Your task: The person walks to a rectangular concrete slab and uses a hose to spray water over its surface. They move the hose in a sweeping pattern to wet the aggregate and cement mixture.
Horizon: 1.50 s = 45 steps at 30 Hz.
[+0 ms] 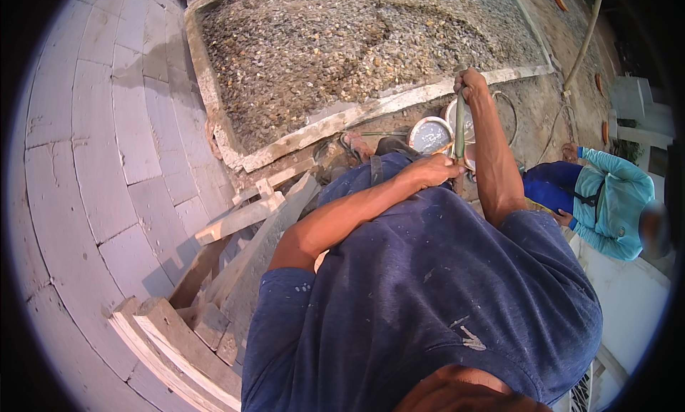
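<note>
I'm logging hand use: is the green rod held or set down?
The green rod is held: right hand closed near its top, left hand lower in view.

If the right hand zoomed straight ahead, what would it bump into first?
Probably the rough brown-grey gravel bed just beyond the right hand, though the hand might pass over it; its height is unclear.

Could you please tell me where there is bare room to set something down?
Bare dirt lies between the thin hose loop and the long pale pipe; the gravel inside its pale border also looks uncovered. It is crowded around the left hand, the olive pole and buckets, and among the planks at lower left.
</note>
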Each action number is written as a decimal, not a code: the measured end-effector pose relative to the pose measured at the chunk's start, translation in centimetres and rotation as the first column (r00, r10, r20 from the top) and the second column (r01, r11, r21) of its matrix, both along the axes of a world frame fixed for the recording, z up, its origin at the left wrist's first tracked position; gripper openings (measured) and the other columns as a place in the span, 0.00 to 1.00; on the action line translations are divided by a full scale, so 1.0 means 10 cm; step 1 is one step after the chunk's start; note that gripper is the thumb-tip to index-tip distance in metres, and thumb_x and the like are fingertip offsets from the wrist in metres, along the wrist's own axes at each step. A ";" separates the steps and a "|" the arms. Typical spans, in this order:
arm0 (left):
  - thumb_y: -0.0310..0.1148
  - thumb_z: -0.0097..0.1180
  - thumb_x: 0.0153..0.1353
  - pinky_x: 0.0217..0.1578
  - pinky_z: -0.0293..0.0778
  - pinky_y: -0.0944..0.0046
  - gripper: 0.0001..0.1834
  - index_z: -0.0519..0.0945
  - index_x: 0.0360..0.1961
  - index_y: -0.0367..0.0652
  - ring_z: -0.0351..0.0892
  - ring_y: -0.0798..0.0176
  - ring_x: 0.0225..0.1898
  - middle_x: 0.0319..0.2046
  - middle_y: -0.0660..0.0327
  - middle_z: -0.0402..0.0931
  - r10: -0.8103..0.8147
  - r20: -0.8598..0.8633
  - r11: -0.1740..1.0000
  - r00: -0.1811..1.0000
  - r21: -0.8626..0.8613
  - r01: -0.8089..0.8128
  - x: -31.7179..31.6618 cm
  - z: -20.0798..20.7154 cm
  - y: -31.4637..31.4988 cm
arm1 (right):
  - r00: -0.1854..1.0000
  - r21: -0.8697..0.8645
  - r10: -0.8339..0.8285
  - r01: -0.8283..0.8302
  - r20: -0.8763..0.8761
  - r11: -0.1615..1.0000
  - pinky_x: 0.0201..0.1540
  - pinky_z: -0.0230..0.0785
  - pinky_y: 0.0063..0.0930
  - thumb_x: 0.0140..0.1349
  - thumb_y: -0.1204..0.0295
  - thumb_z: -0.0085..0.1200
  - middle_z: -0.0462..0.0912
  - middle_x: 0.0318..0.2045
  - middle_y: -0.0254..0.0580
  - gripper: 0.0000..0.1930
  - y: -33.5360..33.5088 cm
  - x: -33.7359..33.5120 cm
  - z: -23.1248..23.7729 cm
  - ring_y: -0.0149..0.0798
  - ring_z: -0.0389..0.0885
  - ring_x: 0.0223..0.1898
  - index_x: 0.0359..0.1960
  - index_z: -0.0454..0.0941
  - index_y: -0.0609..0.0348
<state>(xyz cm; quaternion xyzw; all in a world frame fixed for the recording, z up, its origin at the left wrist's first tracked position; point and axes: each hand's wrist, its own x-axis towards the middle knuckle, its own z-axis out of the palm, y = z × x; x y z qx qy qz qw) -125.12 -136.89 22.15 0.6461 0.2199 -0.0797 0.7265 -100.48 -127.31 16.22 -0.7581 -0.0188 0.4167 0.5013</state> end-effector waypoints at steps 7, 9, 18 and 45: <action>0.52 0.46 0.60 0.36 0.67 0.61 0.28 0.77 0.38 0.32 0.74 0.61 0.31 0.27 0.55 0.77 -0.023 0.013 1.000 1.000 -0.012 0.023 0.04 -0.07 0.00 | 0.994 0.107 -0.110 0.110 -0.012 0.988 0.08 0.54 0.33 0.53 0.80 0.38 0.66 0.12 0.45 0.10 0.01 0.07 -0.07 0.39 0.63 0.09 0.15 0.67 0.64; 0.51 0.46 0.60 0.36 0.67 0.61 0.27 0.77 0.37 0.31 0.74 0.62 0.31 0.27 0.55 0.77 -0.013 0.013 1.000 1.000 -0.024 0.013 0.05 -0.09 0.00 | 0.994 0.114 -0.110 0.111 -0.016 0.987 0.08 0.54 0.33 0.53 0.80 0.38 0.66 0.13 0.45 0.09 0.03 0.08 -0.09 0.40 0.63 0.09 0.16 0.67 0.65; 0.49 0.46 0.61 0.34 0.66 0.62 0.26 0.78 0.37 0.32 0.72 0.65 0.29 0.26 0.57 0.76 0.018 0.033 0.999 0.999 -0.036 -0.017 0.13 -0.24 -0.06 | 0.993 0.039 -0.054 0.050 0.108 0.998 0.09 0.55 0.37 0.51 0.81 0.40 0.66 0.10 0.48 0.10 0.05 0.28 -0.35 0.43 0.65 0.09 0.14 0.68 0.66; 0.54 0.45 0.61 0.36 0.67 0.63 0.30 0.77 0.41 0.32 0.73 0.63 0.34 0.30 0.56 0.77 0.001 0.042 0.996 0.999 -0.088 0.003 0.18 -0.22 -0.09 | 0.958 0.132 -0.258 0.242 0.125 0.961 0.10 0.56 0.32 0.53 0.79 0.41 0.68 0.13 0.45 0.08 -0.16 0.25 0.28 0.37 0.66 0.11 0.19 0.71 0.66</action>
